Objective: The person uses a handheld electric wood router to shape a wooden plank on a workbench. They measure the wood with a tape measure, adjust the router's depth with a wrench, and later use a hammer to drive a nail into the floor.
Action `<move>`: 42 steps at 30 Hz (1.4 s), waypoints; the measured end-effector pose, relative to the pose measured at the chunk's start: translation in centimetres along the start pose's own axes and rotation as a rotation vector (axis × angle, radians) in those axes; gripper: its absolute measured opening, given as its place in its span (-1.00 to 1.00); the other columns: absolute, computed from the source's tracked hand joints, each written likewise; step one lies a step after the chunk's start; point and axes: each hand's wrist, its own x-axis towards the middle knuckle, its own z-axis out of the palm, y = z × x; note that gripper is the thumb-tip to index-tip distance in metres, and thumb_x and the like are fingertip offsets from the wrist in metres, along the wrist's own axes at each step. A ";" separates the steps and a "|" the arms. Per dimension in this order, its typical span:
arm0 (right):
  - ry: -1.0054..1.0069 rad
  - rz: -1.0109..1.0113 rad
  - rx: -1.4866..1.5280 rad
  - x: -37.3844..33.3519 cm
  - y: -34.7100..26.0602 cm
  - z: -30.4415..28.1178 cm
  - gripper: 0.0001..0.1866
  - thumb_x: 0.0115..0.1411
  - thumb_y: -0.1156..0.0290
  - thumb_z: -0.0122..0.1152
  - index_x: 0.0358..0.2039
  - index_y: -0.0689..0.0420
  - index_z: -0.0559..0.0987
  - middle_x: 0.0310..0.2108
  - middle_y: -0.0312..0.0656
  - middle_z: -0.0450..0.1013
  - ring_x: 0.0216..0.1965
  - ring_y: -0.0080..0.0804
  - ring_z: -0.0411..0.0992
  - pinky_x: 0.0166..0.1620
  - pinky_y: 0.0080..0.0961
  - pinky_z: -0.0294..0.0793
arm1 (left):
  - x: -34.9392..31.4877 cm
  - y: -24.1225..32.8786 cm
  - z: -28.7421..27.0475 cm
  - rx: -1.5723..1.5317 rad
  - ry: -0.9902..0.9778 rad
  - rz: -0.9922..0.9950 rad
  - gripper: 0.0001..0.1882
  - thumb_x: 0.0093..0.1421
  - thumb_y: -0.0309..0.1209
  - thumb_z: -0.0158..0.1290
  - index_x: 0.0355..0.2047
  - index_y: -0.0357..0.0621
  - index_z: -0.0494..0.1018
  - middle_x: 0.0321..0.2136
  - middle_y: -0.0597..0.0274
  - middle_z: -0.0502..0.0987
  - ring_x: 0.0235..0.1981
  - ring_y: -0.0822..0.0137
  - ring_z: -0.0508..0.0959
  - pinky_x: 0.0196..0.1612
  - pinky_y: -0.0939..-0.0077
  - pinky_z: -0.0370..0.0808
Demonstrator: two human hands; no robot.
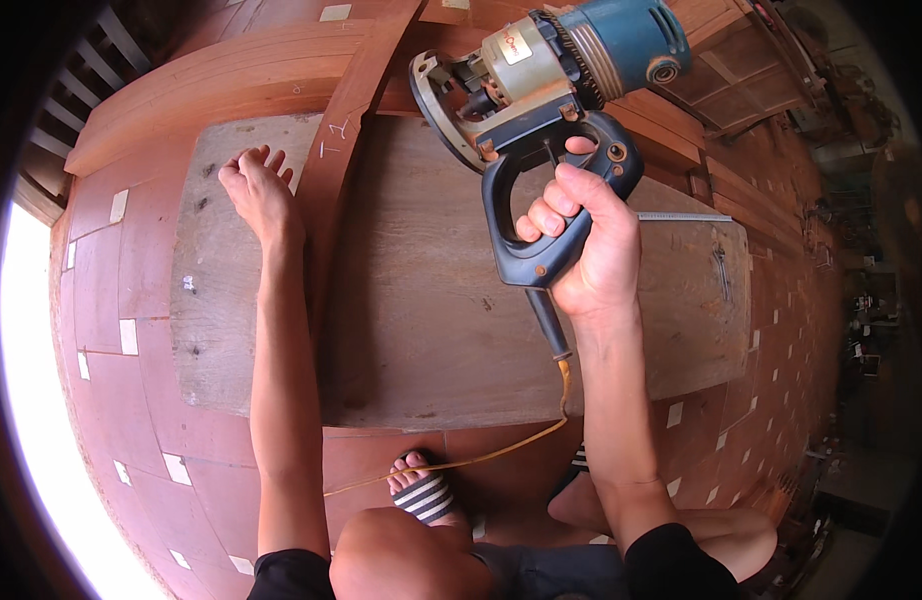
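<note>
My right hand (601, 235) is wrapped around the black D-shaped handle (506, 235) of an electric router (526, 65). The tool is held up above the work board, tipped sideways, its blue motor end to the right and its round metal base to the left. My left hand (259, 195) is over the board's left part with fingers loosely bent and apart, holding nothing. Beside it, a long reddish wooden beam (336, 165) with chalk marks runs across the board (421, 290). Whether my left hand touches the beam is unclear.
A yellow cord (491, 453) trails from the router's handle past my sandalled foot (421, 490). A steel ruler (686, 216) and a small metal tool (723, 275) lie on the board's right. Curved timber (221, 95) and a panelled wooden piece (746, 65) lie beyond, on tiled floor (131, 400).
</note>
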 end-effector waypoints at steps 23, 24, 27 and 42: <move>0.156 0.075 0.550 1.2 -2.8 -12.4 -0.85 0.30 0.50 0.28 -0.16 0.16 0.51 -0.51 -0.36 0.40 -0.47 -0.52 0.43 -0.26 -0.41 0.57 | 0.9 -2.3 0.3 0.066 -0.155 0.078 -0.67 0.52 -0.24 -0.12 0.05 -0.29 0.35 0.13 -0.15 0.60 0.11 0.02 0.66 0.09 0.22 0.61; 0.193 0.098 0.521 1.1 -3.1 -11.9 -0.84 0.32 0.46 0.28 -0.14 0.14 0.51 -0.49 -0.33 0.45 -0.45 -0.47 0.47 -0.25 -0.36 0.61 | 1.3 -2.4 0.0 0.016 -0.169 0.043 -0.67 0.52 -0.24 -0.13 0.05 -0.29 0.34 0.13 -0.16 0.59 0.11 0.00 0.65 0.10 0.21 0.61; 0.249 0.083 0.195 0.1 -3.3 -11.5 -0.77 0.34 0.34 0.29 -0.07 0.12 0.50 -0.41 -0.25 0.54 -0.35 -0.36 0.58 -0.22 -0.27 0.69 | 1.8 -1.9 -0.8 -0.057 -0.142 -0.050 -0.67 0.50 -0.25 -0.11 0.06 -0.27 0.33 0.14 -0.21 0.58 0.11 -0.03 0.65 0.13 0.20 0.62; 0.286 0.244 -0.539 -3.9 -2.3 -16.7 -0.41 0.30 -0.18 0.35 -0.11 0.18 0.63 -0.34 -0.24 0.65 -0.42 -0.47 0.63 -0.31 -0.42 0.66 | 1.8 -1.5 -1.0 -0.155 -0.159 -0.155 -0.60 0.44 -0.23 -0.03 0.10 -0.30 0.31 0.15 -0.32 0.54 0.16 -0.07 0.62 0.20 0.20 0.60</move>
